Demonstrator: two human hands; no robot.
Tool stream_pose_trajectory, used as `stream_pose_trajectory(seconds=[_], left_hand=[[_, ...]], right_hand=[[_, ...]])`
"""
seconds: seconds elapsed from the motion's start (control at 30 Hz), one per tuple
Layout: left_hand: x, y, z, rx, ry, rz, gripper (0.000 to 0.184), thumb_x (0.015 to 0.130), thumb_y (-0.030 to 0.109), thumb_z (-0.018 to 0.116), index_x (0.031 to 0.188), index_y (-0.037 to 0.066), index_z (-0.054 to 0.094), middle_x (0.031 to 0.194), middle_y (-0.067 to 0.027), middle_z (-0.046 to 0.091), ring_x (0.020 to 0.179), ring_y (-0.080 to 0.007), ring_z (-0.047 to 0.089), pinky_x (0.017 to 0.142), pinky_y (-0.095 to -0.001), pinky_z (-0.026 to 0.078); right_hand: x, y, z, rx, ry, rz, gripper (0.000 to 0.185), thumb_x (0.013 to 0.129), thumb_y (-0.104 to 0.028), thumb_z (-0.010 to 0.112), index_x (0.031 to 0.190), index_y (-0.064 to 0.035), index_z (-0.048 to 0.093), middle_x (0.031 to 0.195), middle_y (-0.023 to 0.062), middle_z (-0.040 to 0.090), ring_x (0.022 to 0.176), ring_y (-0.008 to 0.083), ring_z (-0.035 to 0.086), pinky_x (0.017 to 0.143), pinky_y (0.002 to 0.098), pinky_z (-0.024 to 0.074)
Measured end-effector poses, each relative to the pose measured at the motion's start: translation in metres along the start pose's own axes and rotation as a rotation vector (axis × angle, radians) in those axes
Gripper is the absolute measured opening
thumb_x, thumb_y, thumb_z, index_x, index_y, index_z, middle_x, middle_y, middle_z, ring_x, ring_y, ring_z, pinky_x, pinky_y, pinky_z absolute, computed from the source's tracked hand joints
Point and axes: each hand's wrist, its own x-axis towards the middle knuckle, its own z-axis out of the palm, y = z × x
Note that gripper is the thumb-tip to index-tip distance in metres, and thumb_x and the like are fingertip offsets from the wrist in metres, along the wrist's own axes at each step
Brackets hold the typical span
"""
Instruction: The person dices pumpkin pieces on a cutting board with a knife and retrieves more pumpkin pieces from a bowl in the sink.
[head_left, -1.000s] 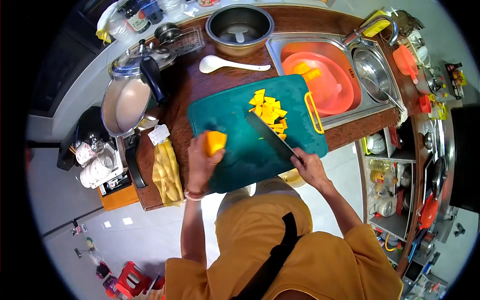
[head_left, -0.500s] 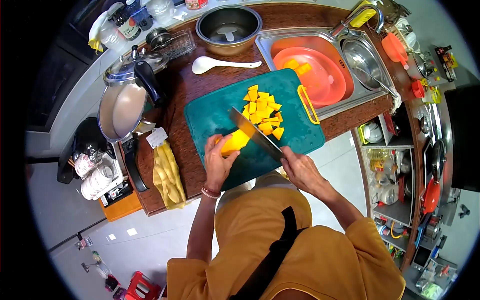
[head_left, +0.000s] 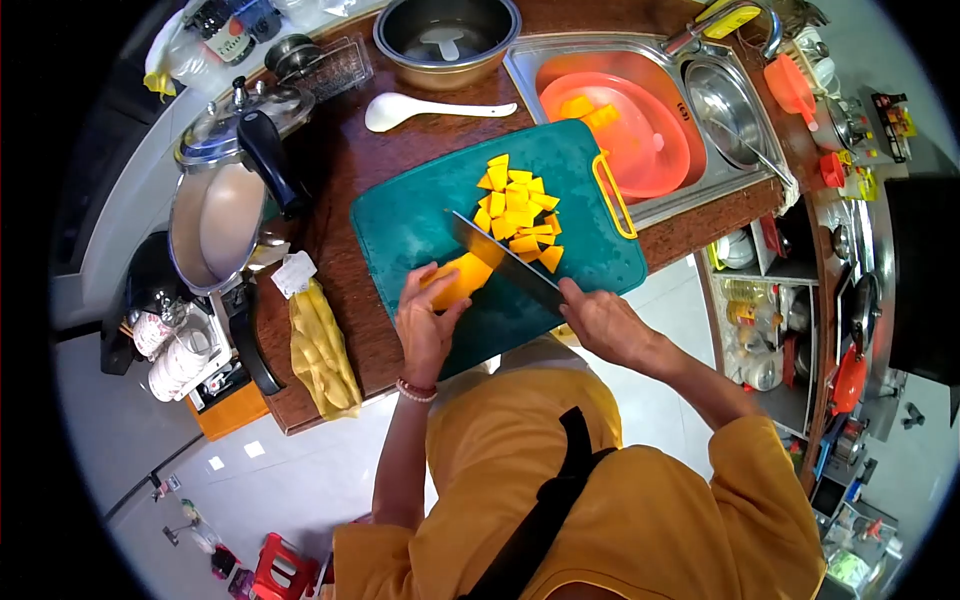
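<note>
My left hand (head_left: 428, 322) grips a large orange-yellow chunk (head_left: 462, 281) on the green cutting board (head_left: 400, 215). In my right hand (head_left: 607, 322) is the handle of a broad knife (head_left: 512, 266). Its blade points up and to the left, right against the chunk's right side. Beyond the blade, several cut yellow pieces (head_left: 518, 212) lie in a loose pile on the board. The board's yellow handle (head_left: 612, 195) is at its right end.
Right of the board, a sink (head_left: 655, 212) holds a red basin (head_left: 650, 150) with yellow pieces. A white spoon (head_left: 440, 110), a dark pot (head_left: 446, 75), an open pressure cooker (head_left: 222, 235) and a yellow packet (head_left: 322, 350) stand or lie around the board.
My left hand has brought the chunk from the board's left side to the knife. The blade has shifted left to meet it, and the whole view has moved slightly.
</note>
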Motion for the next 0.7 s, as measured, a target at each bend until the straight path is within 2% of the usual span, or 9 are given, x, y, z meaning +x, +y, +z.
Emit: stream_pose_trajectory(seconds=[0.17, 0.27, 0.37, 0.47, 0.6, 0.63, 0.7], left_hand=[[-0.001, 0.000, 0.000, -0.024, -0.016, -0.049, 0.046, 0.066, 0.000, 0.079, 0.110, 0.008, 0.069, 0.120, -0.0136, 0.059, 0.108, -0.0280, 0.059, 0.091, -0.0345, 0.047], [0.000, 0.000, 0.002, -0.030, -0.028, -0.078, 0.044, 0.066, 0.002, 0.079, 0.109, 0.008, 0.069, 0.120, -0.0131, 0.060, 0.109, -0.0284, 0.058, 0.092, -0.0349, 0.047], [-0.002, -0.001, 0.000, -0.021, -0.028, -0.096, 0.042, 0.067, 0.005, 0.080, 0.107, 0.008, 0.070, 0.120, -0.0128, 0.060, 0.110, -0.0302, 0.057, 0.093, -0.0359, 0.047], [0.000, 0.001, 0.003, -0.021, -0.008, -0.087, 0.042, 0.066, 0.004, 0.080, 0.106, 0.008, 0.070, 0.120, -0.0122, 0.060, 0.110, -0.0299, 0.057, 0.093, -0.0355, 0.046], [-0.003, 0.001, 0.002, -0.043, 0.002, -0.112, 0.042, 0.065, 0.003, 0.081, 0.106, 0.008, 0.070, 0.121, -0.0116, 0.060, 0.109, -0.0296, 0.057, 0.094, -0.0351, 0.046], [-0.001, 0.001, 0.003, -0.043, -0.003, -0.115, 0.042, 0.065, 0.003, 0.081, 0.106, 0.008, 0.070, 0.121, -0.0116, 0.060, 0.109, -0.0295, 0.057, 0.094, -0.0350, 0.046], [-0.001, 0.003, 0.002, -0.012, -0.002, -0.095, 0.042, 0.065, 0.004, 0.081, 0.106, 0.008, 0.070, 0.120, -0.0114, 0.060, 0.109, -0.0295, 0.058, 0.094, -0.0347, 0.046]], right_hand=[[0.035, -0.005, 0.026, -0.114, -0.054, 0.063, 0.021, 0.088, -0.006, 0.050, 0.108, -0.0031, 0.041, 0.076, 0.0202, 0.063, 0.069, 0.0380, 0.064, 0.055, 0.0458, 0.0488], [0.070, -0.004, 0.067, -0.120, 0.183, -0.057, 0.024, 0.087, -0.006, 0.050, 0.110, -0.0024, 0.043, 0.076, 0.0190, 0.063, 0.068, 0.0379, 0.064, 0.055, 0.0458, 0.0496], [0.081, -0.009, 0.065, -0.132, 0.286, -0.151, 0.027, 0.086, -0.006, 0.050, 0.112, -0.0015, 0.045, 0.075, 0.0187, 0.063, 0.067, 0.0376, 0.064, 0.056, 0.0465, 0.0501], [0.081, 0.005, 0.054, -0.089, 0.262, -0.159, 0.027, 0.086, -0.007, 0.051, 0.112, -0.0008, 0.047, 0.073, 0.0192, 0.062, 0.065, 0.0374, 0.063, 0.056, 0.0463, 0.0501], [0.041, -0.010, 0.021, -0.035, 0.243, -0.120, 0.018, 0.089, -0.008, 0.050, 0.104, -0.0001, 0.045, 0.071, 0.0197, 0.061, 0.064, 0.0384, 0.062, 0.053, 0.0454, 0.0483], [0.029, -0.016, 0.011, -0.027, 0.217, -0.128, 0.013, 0.090, -0.008, 0.050, 0.099, -0.0014, 0.043, 0.071, 0.0201, 0.061, 0.063, 0.0382, 0.062, 0.051, 0.0452, 0.0472], [0.017, -0.023, 0.005, -0.024, 0.106, -0.038, 0.014, 0.090, -0.008, 0.051, 0.100, -0.0018, 0.043, 0.073, 0.0202, 0.061, 0.064, 0.0381, 0.062, 0.051, 0.0451, 0.0470]])
